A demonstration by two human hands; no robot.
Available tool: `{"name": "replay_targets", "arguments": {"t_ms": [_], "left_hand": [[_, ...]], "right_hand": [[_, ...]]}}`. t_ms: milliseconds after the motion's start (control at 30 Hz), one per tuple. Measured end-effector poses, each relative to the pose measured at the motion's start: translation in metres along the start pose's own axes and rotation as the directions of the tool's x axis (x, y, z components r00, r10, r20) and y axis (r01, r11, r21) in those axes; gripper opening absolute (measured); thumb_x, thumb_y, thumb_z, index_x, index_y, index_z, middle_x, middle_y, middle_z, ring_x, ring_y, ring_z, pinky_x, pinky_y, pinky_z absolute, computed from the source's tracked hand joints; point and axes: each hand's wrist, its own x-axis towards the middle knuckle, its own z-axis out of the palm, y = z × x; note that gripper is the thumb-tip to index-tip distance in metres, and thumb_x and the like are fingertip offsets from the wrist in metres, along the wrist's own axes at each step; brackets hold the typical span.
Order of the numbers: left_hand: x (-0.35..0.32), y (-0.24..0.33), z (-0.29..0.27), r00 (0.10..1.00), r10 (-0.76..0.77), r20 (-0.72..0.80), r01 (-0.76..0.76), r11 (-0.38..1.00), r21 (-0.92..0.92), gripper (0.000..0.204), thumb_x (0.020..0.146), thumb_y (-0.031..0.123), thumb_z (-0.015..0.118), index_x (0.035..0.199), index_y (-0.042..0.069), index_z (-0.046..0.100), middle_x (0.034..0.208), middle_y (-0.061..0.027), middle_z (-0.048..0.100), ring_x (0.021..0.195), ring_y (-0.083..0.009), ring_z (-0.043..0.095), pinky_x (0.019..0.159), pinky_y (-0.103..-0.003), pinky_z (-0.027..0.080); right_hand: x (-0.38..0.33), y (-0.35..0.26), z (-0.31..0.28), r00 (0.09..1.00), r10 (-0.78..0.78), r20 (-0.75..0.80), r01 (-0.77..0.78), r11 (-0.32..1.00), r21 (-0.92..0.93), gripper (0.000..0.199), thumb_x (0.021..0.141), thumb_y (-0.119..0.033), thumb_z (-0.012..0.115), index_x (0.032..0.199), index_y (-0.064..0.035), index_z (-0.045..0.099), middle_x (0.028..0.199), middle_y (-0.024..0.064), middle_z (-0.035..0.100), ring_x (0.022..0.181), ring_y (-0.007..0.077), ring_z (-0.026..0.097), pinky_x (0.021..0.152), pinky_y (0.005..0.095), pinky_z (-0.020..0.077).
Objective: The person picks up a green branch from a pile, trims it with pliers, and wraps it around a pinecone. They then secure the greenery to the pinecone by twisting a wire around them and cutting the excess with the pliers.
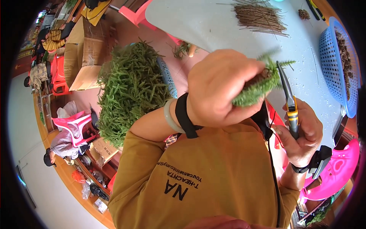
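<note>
The left grip [225, 86] is curled closed around a green sprig bundle [254, 92], right of centre in the frame, I'd say to steady it; the right grip [304, 135] clasps the pliers [292, 110] by the handles, tips upward beside it. Brown stems [259, 17] lie upper right on the surface [183, 23], probably for easy reach.

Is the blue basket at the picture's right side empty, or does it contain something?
Not empty: brown cones show inside the basket. How full, I cannot tell.
</note>
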Motion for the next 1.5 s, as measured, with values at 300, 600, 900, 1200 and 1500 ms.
{"name": "replay_targets", "arguments": {"t_ms": [300,600,900,1200,1500], "left_hand": [[0.002,-0.007,0.017,0.88,-0.458,0.123,0.427,0.65,-0.629,0.042,0.084,0.025,0.066,0.108,-0.008,0.053,0.097,-0.0161,0.061,0.072,-0.0268,0.062,0.058,-0.037,0.049],[0.006,-0.002,-0.009,0.999,0.014,-0.029,-0.015,0.999,-0.048,0.052,0.084,0.032,0.068,0.114,-0.006,0.051,0.11,-0.0193,0.056,0.084,-0.0264,0.062,0.063,-0.036,0.051],[0.004,-0.006,0.012,0.994,0.103,-0.029,-0.103,0.995,-0.018,0.043,0.082,0.022,0.071,0.109,-0.005,0.053,0.095,-0.016,0.062,0.074,-0.0209,0.062,0.063,-0.031,0.051],[0.012,0.008,0.005,0.567,-0.635,0.524,0.709,0.053,-0.703,0.029,0.081,0.009,0.068,0.103,-0.004,0.055,0.083,-0.0134,0.063,0.061,-0.0185,0.059,0.057,-0.03,0.049],[0.009,0.01,0.005,0.846,-0.494,0.201,0.517,0.668,-0.535,0.022,0.085,0.002,0.062,0.104,-0.002,0.054,0.089,-0.0111,0.061,0.07,-0.0135,0.058,0.064,-0.027,0.048]], "right_hand": [[-0.002,0.013,-0.002,0.996,-0.066,0.052,0.056,0.982,0.178,0.03,0.062,-0.009,0.083,0.075,0.0024,0.058,0.095,0.0226,0.066,0.077,0.0267,0.063,0.068,0.0318,0.0478],[-0.005,0.015,0.0,1.0,-0.014,0.014,0.013,0.996,0.092,0.029,0.062,-0.006,0.081,0.075,0.0033,0.057,0.096,0.0218,0.066,0.077,0.0252,0.062,0.067,0.0302,0.0474],[-0.005,0.008,0.007,1.0,0.023,-0.02,-0.021,0.997,0.076,0.029,0.061,-0.004,0.081,0.076,0.0034,0.057,0.097,0.0212,0.066,0.077,0.0254,0.062,0.068,0.0295,0.0474],[-0.008,0.023,0.003,0.999,-0.033,-0.011,0.034,0.982,0.187,0.03,0.061,-0.004,0.081,0.078,0.0031,0.057,0.097,0.022,0.065,0.077,0.0263,0.063,0.069,0.0303,0.0477],[-0.003,0.017,-0.002,0.999,-0.014,0.047,0.005,0.98,0.2,0.031,0.063,-0.008,0.08,0.08,0.0049,0.058,0.098,0.0229,0.063,0.079,0.0244,0.061,0.071,0.0309,0.0468]]}}
